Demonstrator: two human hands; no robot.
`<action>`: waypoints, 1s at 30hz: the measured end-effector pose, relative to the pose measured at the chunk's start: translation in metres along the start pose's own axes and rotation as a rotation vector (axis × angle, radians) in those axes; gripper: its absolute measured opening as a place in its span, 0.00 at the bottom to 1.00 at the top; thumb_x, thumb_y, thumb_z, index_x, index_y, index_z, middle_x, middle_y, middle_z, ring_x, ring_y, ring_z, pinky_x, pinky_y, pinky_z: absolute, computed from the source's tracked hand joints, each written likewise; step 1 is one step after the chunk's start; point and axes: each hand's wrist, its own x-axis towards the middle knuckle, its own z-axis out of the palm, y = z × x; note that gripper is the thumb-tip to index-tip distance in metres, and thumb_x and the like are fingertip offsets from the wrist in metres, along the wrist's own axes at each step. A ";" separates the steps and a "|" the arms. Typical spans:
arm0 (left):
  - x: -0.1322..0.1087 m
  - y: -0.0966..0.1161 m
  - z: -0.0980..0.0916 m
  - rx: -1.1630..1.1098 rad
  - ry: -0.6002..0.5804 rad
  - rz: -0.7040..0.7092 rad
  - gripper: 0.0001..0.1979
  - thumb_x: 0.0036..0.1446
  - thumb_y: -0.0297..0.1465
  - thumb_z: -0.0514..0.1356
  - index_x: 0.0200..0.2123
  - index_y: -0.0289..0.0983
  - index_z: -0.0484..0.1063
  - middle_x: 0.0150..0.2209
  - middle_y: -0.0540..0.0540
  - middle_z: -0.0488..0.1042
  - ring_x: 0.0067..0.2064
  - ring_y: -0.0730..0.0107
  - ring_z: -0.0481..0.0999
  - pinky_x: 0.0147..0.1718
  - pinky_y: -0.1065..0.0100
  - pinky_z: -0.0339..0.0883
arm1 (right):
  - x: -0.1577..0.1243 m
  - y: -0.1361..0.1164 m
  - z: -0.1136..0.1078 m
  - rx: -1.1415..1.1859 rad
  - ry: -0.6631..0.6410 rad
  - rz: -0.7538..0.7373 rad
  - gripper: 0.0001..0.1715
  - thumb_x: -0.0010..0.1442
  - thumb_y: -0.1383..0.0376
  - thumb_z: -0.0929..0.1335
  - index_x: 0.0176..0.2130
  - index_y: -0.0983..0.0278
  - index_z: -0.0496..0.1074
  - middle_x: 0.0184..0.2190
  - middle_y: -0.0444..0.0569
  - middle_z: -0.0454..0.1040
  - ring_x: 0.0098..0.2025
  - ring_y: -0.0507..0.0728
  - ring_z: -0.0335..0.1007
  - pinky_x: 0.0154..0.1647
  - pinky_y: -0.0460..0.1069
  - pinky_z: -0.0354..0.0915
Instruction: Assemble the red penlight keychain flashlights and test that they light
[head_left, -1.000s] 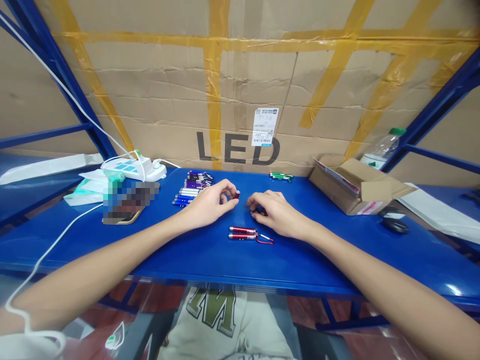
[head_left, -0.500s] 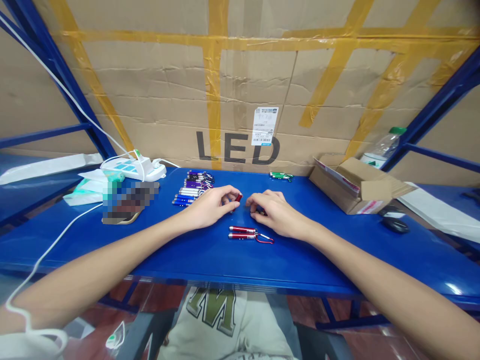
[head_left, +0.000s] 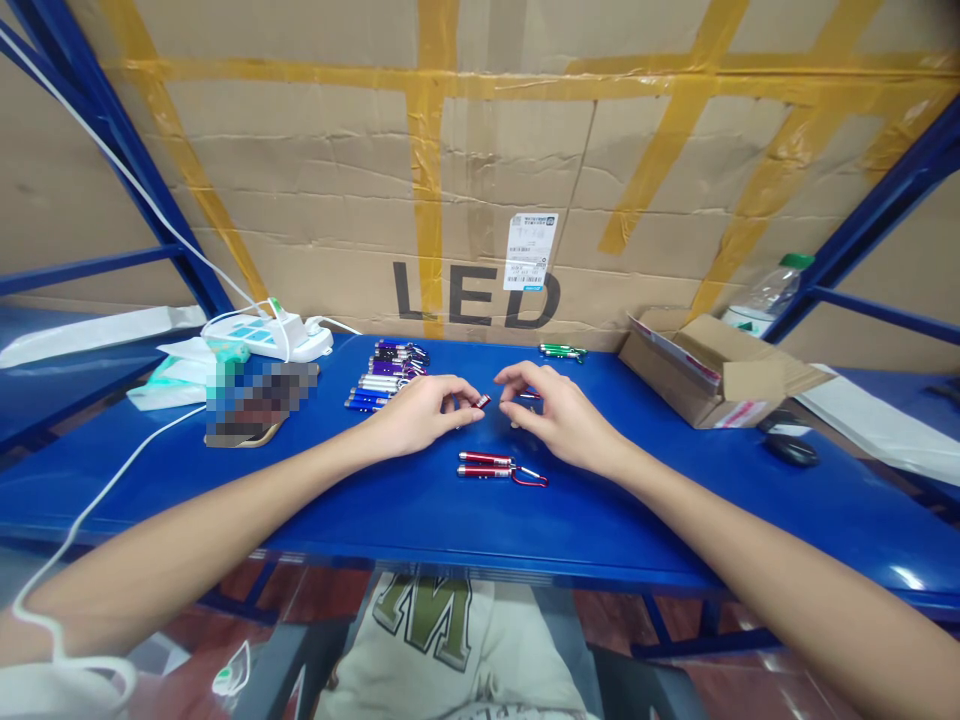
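My left hand (head_left: 420, 412) pinches a small red keychain flashlight (head_left: 481, 402) just above the blue table (head_left: 420, 510), its tip poking out to the right. My right hand (head_left: 559, 415) hovers close beside it, fingers curled around a small red part (head_left: 527, 397) that I cannot make out clearly. In front of both hands, two red keychain flashlights (head_left: 487, 465) with a red clip lie side by side on the table.
A row of blue and purple flashlights (head_left: 384, 378) lies behind my left hand. Green flashlights (head_left: 562, 352) lie at the back. An open cardboard box (head_left: 712, 370), a computer mouse (head_left: 789, 451) and a bottle (head_left: 765, 292) are on the right; a power strip (head_left: 270, 335) with cables is on the left.
My right hand has lifted off the table and its fingers have risen toward the flashlight tip. My left hand has turned the red flashlight slightly to the right.
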 end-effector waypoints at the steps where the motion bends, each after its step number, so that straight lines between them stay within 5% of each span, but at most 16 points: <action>1: 0.000 0.000 0.000 0.001 -0.002 0.007 0.13 0.66 0.40 0.66 0.47 0.38 0.82 0.37 0.48 0.82 0.35 0.66 0.77 0.37 0.66 0.67 | 0.000 -0.001 0.000 0.042 0.009 0.006 0.13 0.71 0.64 0.68 0.55 0.57 0.70 0.46 0.49 0.83 0.51 0.64 0.75 0.56 0.60 0.65; 17: -0.001 -0.002 0.001 -0.052 -0.034 0.119 0.11 0.67 0.38 0.66 0.49 0.41 0.82 0.46 0.47 0.83 0.39 0.65 0.78 0.44 0.63 0.72 | -0.005 -0.010 -0.002 0.088 0.127 -0.133 0.14 0.73 0.61 0.68 0.57 0.56 0.73 0.48 0.51 0.81 0.52 0.63 0.76 0.55 0.59 0.71; 30: -0.001 -0.001 0.002 -0.073 -0.026 0.104 0.11 0.67 0.36 0.67 0.50 0.41 0.83 0.43 0.47 0.85 0.39 0.64 0.80 0.43 0.64 0.72 | -0.007 -0.016 -0.004 0.013 0.125 -0.196 0.15 0.73 0.62 0.68 0.58 0.57 0.71 0.48 0.51 0.81 0.52 0.63 0.75 0.55 0.58 0.70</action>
